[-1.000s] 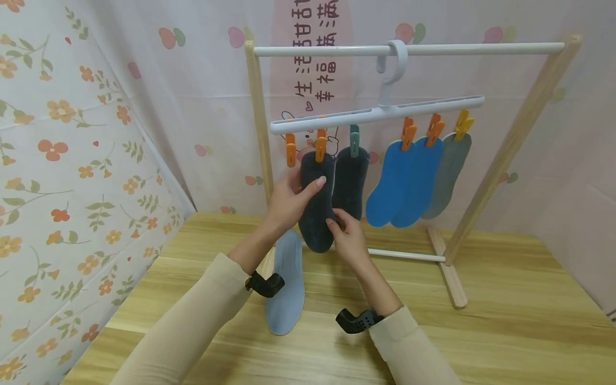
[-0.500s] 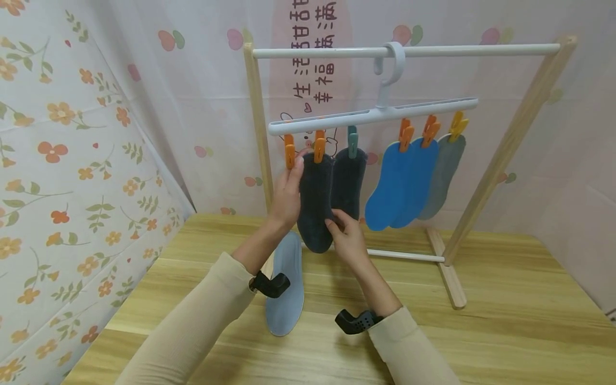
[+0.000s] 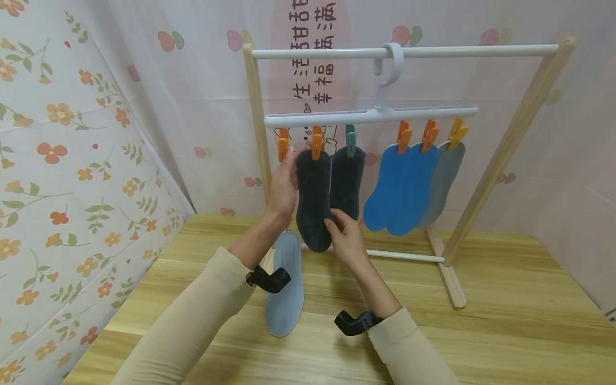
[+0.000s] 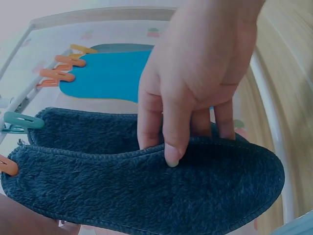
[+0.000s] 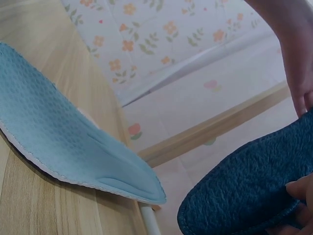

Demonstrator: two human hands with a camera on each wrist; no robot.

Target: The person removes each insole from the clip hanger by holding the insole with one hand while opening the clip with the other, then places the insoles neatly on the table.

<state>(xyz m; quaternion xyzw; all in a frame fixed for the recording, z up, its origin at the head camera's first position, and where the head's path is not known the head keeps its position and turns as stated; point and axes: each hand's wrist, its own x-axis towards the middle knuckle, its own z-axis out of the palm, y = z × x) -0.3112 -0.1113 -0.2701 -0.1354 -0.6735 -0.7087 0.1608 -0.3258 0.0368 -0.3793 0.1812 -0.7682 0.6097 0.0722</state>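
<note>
Wooden tabletop [image 3: 366,353], patterned curtain [image 3: 207,107] behind. Right hand [image 3: 348,239] pinches the dark insole [image 3: 313,198] at its edge, fingers below the orange clip [image 3: 316,143] it hangs from. Left hand [image 3: 283,187] is at the opposite edge; whether its fingers grip cannot be told. Grey insole [image 3: 286,310] lies below the left fingers. Step appears to be adjusting the hung insole; next move likely calls for checking the clip's bite before release.

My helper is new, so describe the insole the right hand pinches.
On the table stands a rack, a white hanger on its top bar. Below the hanger's left half is a dark, fuzzy insole, pinched by the right hand. It wears an orange clip; its dark neighbour, a teal clip.
</note>
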